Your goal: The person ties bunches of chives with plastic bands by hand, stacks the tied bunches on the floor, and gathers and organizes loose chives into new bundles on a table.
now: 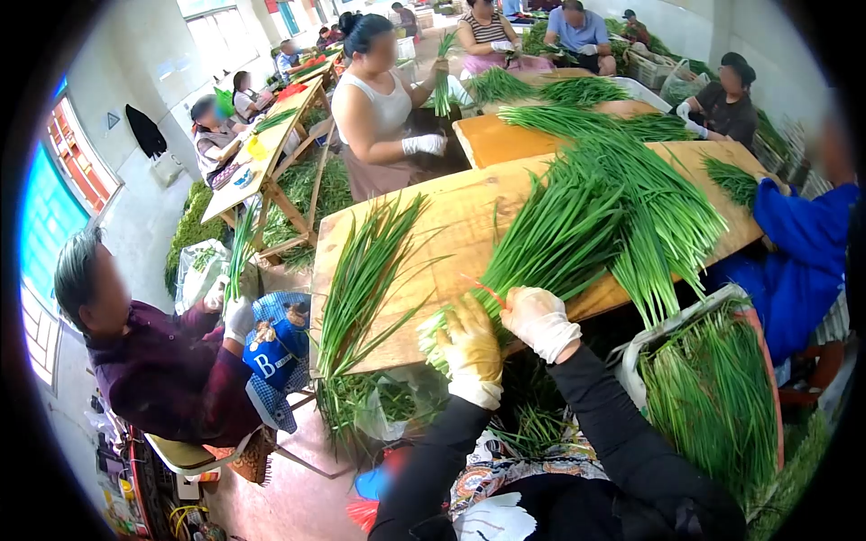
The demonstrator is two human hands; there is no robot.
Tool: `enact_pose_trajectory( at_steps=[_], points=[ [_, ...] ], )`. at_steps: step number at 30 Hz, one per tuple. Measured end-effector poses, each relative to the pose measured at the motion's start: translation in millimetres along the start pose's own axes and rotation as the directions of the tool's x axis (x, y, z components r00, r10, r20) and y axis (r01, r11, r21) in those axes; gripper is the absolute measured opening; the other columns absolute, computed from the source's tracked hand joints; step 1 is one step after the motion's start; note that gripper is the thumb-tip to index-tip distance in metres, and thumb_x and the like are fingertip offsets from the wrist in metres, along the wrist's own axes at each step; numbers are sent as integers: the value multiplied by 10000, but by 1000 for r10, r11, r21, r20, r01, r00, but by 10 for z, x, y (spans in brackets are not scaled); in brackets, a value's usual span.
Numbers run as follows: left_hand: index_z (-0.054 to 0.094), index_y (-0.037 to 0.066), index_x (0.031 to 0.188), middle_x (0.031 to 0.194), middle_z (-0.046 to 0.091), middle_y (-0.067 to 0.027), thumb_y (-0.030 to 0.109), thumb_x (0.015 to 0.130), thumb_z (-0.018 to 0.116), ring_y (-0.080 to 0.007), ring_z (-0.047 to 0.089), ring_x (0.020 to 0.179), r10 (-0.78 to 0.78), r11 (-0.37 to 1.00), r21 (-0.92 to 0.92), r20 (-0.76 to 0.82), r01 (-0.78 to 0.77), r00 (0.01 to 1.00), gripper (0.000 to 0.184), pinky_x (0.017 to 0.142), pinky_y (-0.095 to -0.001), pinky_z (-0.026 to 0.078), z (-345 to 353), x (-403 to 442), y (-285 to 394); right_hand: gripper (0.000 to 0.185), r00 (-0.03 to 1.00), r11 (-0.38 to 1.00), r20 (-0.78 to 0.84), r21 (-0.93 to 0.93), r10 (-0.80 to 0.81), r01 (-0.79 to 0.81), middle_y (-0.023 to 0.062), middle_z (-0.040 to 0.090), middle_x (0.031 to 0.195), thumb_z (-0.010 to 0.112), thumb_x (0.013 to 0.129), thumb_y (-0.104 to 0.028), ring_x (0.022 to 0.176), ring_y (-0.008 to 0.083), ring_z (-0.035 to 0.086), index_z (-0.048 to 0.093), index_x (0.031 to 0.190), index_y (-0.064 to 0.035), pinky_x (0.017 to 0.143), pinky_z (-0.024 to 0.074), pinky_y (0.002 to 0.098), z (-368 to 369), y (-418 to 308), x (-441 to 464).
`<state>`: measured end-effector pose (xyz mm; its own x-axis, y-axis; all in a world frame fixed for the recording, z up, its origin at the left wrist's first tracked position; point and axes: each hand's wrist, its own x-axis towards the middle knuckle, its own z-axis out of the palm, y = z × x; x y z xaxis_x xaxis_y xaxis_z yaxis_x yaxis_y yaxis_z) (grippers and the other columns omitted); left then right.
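Observation:
My left hand (471, 350), in a yellowed white glove, lies over the pale stem ends of a bundle of green chives (555, 230) at the table's near edge and grips it there. Just right of it, my right hand (539, 323), in a white glove, is closed on a thin orange-red band (487, 290), which stretches left across the bundle near the stem ends. The far side of the band is hidden. More chives (663, 216) lie heaped to the right on the wooden table (424, 270).
Loose chives (365, 279) lie on the table's left. A lined basket full of chives (708, 406) stands at my right. A person in a dark shirt (162, 370) sits at left holding chives; a person in blue (803, 243) sits at right. Others work at tables beyond.

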<state>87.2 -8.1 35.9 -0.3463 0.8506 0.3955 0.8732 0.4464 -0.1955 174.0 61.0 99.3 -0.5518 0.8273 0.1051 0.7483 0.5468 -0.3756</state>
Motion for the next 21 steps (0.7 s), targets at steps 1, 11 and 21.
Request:
enact_pose_trajectory(
  at_steps=[1,11,21],
  points=[
    [156,8,1324,1335,281,-174,524,498,724,-281,358,1163,2,1000,-2,2,-2,1000,1127,919,-443,310,5,-4,8,208,999,1000,-31,18,14,-14,148,599,712,583,692,-255,686,301,590,595,697,-48,621,465,383,29,24,10],
    [264,31,1296,1298,325,-162,392,670,542,-273,386,1119,-2,1000,-19,-50,1,999,774,863,-457,338,23,-15,-9,127,940,927,-227,223,-253,303,143,566,642,563,662,-177,585,308,551,570,664,-50,534,446,371,176,55,17],
    [349,30,1248,1196,447,-143,326,774,501,-240,477,1021,49,997,64,-162,-39,986,580,795,-403,406,-42,6,-38,226,976,846,-59,490,-211,212,115,574,641,595,703,-289,591,276,564,569,751,-70,564,450,354,210,175,58]
  ],
)
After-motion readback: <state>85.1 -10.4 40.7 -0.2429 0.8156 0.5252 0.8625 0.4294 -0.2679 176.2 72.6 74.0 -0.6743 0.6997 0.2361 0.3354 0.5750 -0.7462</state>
